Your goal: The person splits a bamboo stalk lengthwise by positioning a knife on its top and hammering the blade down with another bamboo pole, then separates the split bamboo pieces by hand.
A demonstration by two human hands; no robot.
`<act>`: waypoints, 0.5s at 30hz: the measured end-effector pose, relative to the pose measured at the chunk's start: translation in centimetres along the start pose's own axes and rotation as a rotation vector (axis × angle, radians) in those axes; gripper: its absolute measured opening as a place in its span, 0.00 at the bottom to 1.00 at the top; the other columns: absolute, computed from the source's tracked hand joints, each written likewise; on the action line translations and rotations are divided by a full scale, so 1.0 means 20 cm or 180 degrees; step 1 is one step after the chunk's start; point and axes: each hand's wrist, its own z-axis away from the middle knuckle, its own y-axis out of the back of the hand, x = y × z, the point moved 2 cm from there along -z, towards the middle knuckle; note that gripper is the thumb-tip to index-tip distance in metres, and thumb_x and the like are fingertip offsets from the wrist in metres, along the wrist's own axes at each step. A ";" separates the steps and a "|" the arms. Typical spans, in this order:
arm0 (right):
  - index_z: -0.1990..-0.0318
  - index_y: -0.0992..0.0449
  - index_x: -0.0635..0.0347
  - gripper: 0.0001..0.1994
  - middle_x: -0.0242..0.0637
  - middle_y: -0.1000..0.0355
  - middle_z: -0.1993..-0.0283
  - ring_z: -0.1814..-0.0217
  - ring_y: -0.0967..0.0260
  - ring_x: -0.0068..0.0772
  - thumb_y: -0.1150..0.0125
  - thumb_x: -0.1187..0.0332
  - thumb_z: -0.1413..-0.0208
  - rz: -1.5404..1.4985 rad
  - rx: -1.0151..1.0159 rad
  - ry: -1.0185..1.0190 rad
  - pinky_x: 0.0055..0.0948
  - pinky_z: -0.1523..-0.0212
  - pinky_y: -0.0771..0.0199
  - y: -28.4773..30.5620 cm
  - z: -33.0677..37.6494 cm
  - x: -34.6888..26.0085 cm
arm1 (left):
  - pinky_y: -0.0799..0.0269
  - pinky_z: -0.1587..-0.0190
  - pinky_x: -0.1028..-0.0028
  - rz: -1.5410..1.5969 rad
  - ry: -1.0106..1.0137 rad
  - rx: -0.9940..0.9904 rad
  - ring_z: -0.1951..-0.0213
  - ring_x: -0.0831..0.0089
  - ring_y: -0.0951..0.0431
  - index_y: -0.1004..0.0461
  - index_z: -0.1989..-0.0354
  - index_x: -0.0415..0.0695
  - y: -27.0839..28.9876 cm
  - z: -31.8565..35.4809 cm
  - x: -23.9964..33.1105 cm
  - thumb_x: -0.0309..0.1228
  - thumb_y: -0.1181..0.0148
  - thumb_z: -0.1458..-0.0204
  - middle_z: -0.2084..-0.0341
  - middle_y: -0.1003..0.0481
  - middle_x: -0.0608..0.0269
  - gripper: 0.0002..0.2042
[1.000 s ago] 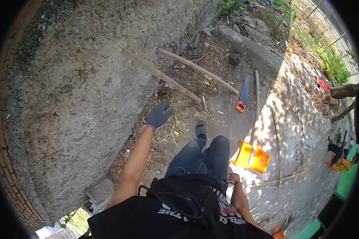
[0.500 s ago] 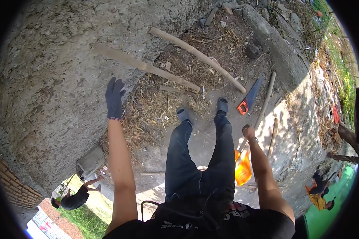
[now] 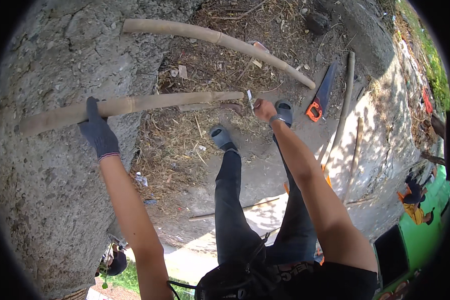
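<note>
My left hand point(image 3: 99, 131), in a dark grey knit glove, is wrapped around a split-looking bamboo pole point(image 3: 160, 101). The pole's wide end rests over the rough concrete slab; its narrow end reaches toward my feet. My bare right hand point(image 3: 264, 109), with a watch at the wrist, is curled just right of that narrow end, apart from it. Whatever may be inside those fingers is hidden. A small white scrap point(image 3: 250, 98) shows between the hand and the pole's tip. Farther away, a second bamboo pole point(image 3: 220, 39) lies across slab and dirt.
A handsaw point(image 3: 321, 95) with an orange handle lies right of my feet, beside a long wooden pole point(image 3: 344, 105) and a thinner stick point(image 3: 355, 157). The concrete slab point(image 3: 60, 185) rises on the left. Other people point(image 3: 416, 197) are at far right and lower left point(image 3: 116, 262).
My left hand has come down onto the nearer bamboo pole and closed around it, and the pole has turned flatter. My right hand has moved left and forward from beside my leg.
</note>
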 end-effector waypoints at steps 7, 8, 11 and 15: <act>0.55 0.19 0.63 0.19 0.57 0.20 0.53 0.45 0.23 0.59 0.39 0.60 0.50 0.0057 0.0157 -0.0713 0.50 0.42 0.24 -0.39 -0.08 0.49 | 0.25 0.41 0.60 -0.0241 -0.0437 -0.0135 0.46 0.61 0.24 0.30 0.42 0.30 0.11 -0.06 -0.11 0.43 0.32 0.40 0.50 0.25 0.52 0.29; 0.49 0.20 0.61 0.23 0.52 0.19 0.52 0.40 0.28 0.58 0.35 0.58 0.50 0.0683 0.0556 -0.1084 0.49 0.38 0.27 -0.32 -0.03 0.80 | 0.25 0.41 0.60 -0.0240 -0.0340 -0.0176 0.45 0.61 0.24 0.31 0.41 0.30 0.08 -0.04 -0.19 0.44 0.33 0.40 0.49 0.26 0.51 0.30; 0.41 0.26 0.63 0.32 0.64 0.29 0.42 0.37 0.33 0.64 0.30 0.53 0.52 0.0198 0.1252 -0.2499 0.49 0.35 0.31 -0.18 0.16 1.29 | 0.26 0.41 0.62 -0.0584 -0.0226 -0.0248 0.44 0.61 0.24 0.31 0.39 0.30 0.10 -0.03 -0.24 0.47 0.37 0.36 0.47 0.25 0.50 0.30; 0.30 0.41 0.59 0.45 0.63 0.39 0.34 0.28 0.42 0.62 0.27 0.56 0.56 -0.0161 0.1398 -0.3799 0.51 0.29 0.36 -0.12 0.47 1.86 | 0.27 0.38 0.59 -0.0922 -0.0485 -0.0139 0.39 0.58 0.27 0.40 0.32 0.31 0.10 0.05 -0.32 0.54 0.43 0.35 0.39 0.30 0.47 0.37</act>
